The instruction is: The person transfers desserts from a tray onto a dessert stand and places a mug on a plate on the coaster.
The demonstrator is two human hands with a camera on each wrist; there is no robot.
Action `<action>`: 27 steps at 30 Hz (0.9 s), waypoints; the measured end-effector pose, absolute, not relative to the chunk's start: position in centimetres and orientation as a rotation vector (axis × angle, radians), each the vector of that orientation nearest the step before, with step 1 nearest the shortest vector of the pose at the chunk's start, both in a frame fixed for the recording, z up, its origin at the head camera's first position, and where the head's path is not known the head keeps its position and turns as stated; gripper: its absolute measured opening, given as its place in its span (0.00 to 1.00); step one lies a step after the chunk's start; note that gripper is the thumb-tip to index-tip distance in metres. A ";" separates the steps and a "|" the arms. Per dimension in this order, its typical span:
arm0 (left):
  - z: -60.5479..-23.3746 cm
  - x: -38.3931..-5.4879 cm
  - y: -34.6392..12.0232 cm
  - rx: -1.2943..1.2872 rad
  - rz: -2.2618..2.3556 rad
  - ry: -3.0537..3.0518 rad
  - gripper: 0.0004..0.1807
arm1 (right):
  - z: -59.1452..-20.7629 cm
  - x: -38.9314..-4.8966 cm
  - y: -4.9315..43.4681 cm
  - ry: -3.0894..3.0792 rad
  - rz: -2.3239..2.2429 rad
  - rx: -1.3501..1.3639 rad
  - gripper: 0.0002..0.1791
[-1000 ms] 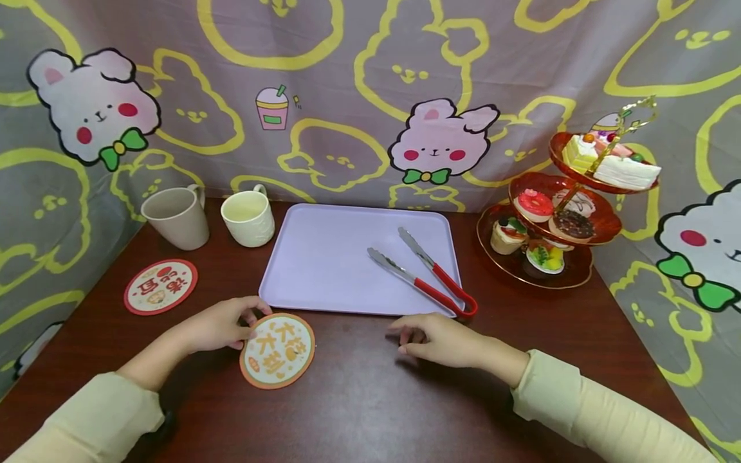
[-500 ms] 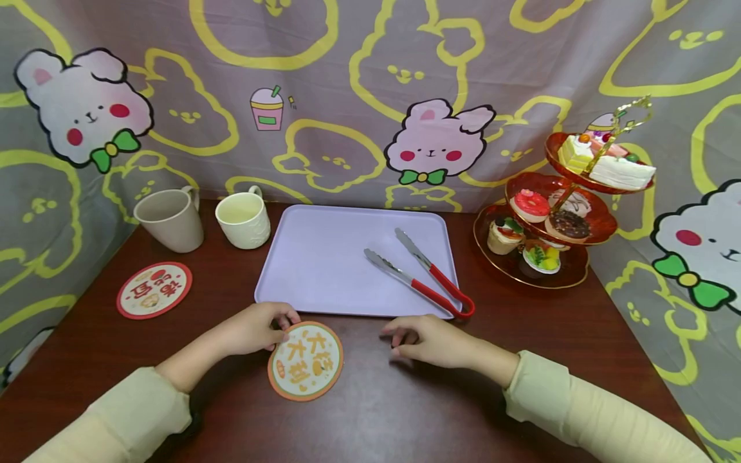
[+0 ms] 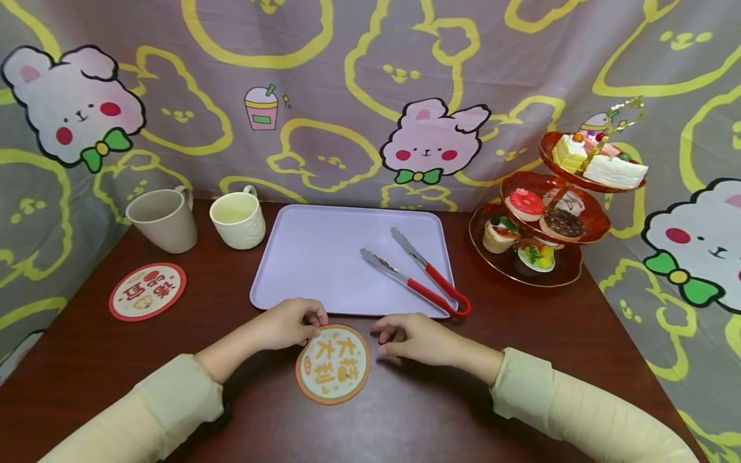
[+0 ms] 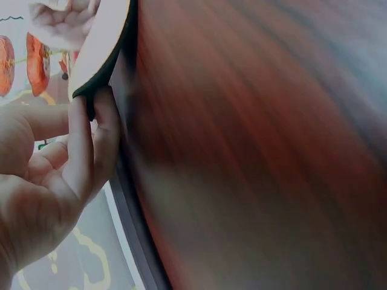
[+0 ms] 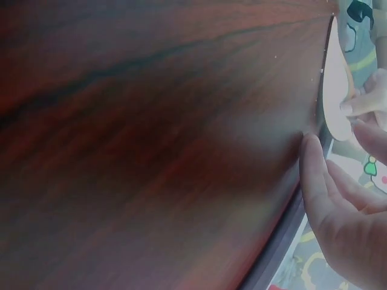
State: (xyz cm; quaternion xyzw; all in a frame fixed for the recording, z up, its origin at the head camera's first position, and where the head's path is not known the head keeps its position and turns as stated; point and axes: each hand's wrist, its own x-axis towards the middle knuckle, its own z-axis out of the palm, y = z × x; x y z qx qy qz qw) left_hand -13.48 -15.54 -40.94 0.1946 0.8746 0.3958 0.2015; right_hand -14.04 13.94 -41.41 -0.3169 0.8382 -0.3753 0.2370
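Note:
In the head view my left hand [image 3: 289, 323] pinches the upper left edge of a round coaster [image 3: 334, 365] with an orange rim and gold characters. The left wrist view shows the thumb and fingers gripping the rim of this coaster [image 4: 103, 51], which is tilted slightly off the table. My right hand [image 3: 418, 339] is just right of the coaster, fingers loosely bent with nothing between them. In the right wrist view, the fingertips of that hand [image 5: 338, 205] are low over the wood, near the coaster's edge.
Behind the hands lies a lilac tray [image 3: 312, 257] with red-handled tongs [image 3: 428, 292]. A grey mug [image 3: 164, 222], a cream mug [image 3: 238, 222] and a red-rimmed coaster [image 3: 147, 291] stand or lie at left. A three-tier dessert stand [image 3: 556, 276] occupies the back right.
My left hand has moved the orange-rimmed coaster rightward across the front of the tray, closer to my right hand. The right hand has stayed nearly in place; the head view has shifted slightly.

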 end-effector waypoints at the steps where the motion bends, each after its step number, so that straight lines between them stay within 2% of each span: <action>1: -41.0 -13.5 -15.2 0.545 1.108 2.439 0.06 | -41.4 -14.1 13.8 2.299 -1.028 -0.860 0.21; 9: -40.8 -14.1 -13.0 0.525 1.085 2.403 0.05 | -41.7 -14.2 13.1 2.253 -1.056 -0.818 0.24; 17: -40.9 -14.6 -11.3 0.544 1.086 2.384 0.04 | -41.7 -14.5 13.0 2.309 -0.996 -0.951 0.18; 27: -40.7 -14.6 -10.7 0.547 1.081 2.375 0.07 | -41.1 -14.8 13.6 2.261 -0.958 -0.890 0.20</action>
